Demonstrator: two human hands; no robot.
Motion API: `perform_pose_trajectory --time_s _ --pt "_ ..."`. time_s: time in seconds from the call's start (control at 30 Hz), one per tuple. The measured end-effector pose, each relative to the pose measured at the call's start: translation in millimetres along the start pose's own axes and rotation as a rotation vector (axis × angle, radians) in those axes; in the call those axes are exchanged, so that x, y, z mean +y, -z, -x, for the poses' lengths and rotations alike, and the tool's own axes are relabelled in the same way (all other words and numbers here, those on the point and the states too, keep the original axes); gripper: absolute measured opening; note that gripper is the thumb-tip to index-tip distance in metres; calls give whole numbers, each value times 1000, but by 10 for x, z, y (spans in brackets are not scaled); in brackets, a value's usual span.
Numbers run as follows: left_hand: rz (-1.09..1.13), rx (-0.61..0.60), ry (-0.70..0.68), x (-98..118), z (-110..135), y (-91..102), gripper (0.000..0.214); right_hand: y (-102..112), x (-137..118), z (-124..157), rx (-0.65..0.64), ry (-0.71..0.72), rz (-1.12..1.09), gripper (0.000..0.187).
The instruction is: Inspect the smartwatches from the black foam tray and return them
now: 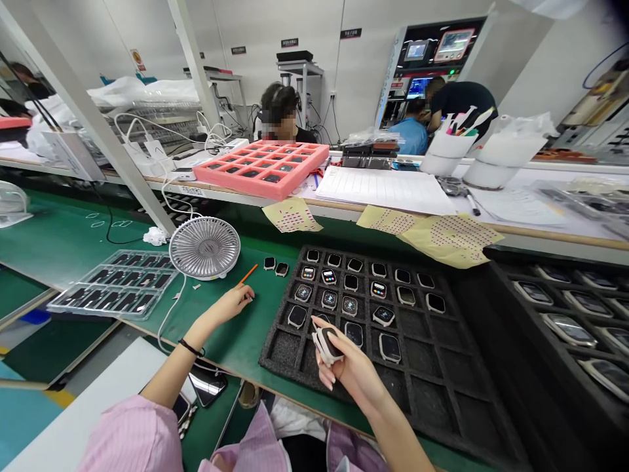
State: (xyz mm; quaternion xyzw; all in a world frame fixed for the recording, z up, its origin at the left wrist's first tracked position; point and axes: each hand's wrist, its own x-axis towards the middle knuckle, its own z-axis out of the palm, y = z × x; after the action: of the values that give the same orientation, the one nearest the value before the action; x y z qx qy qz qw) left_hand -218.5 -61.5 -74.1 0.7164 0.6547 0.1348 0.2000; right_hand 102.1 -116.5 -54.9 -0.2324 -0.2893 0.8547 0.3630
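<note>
My right hand point(344, 364) is closed round a small watch body point(328, 343) with a dark screen and pale case, held over the near edge of a black foam tray point(432, 387). Several more watch bodies sit in that tray's cells, some with lit screens. My left hand point(234, 303) rests on the green mat point(63, 242), its fingers pinched on the end of a thin orange stick point(249, 273). Two loose watch bodies point(275, 266) lie on the mat just beyond the stick.
A small white fan point(204, 247) lies beside a clear plastic tray point(115, 283) of dark parts at left. Yellow sticker sheets point(449, 239) hang from the shelf edge. A pink tray point(263, 167), papers and cups sit on the shelf. Another black tray point(574, 314) stands at right. Other people work behind.
</note>
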Motion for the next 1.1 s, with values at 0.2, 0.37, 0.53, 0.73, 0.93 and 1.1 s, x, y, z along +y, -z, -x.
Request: perform_pose_trajectory --time_s 0.2,0.37,0.53,0.73,0.93,1.1 --pt "5 4 22 112 11 101 12 -28 -100 20 6 29 -8 55" --pt "294 123 -268 794 226 194 19 -47 -115 -13 -13 15 -31 53" --pt "540 53 -831 1537 379 184 12 -100 -99 -21 -58 -29 -78 47" --pt "498 59 -939 1635 286 142 14 -157 -104 26 -107 -33 -82 37" --pt "480 -70 -907 1606 257 164 17 -135 -92 39 -87 -27 -40 35" --pt "586 -216 -775 1618 218 137 19 -117 -95 83 -125 -70 2 25"
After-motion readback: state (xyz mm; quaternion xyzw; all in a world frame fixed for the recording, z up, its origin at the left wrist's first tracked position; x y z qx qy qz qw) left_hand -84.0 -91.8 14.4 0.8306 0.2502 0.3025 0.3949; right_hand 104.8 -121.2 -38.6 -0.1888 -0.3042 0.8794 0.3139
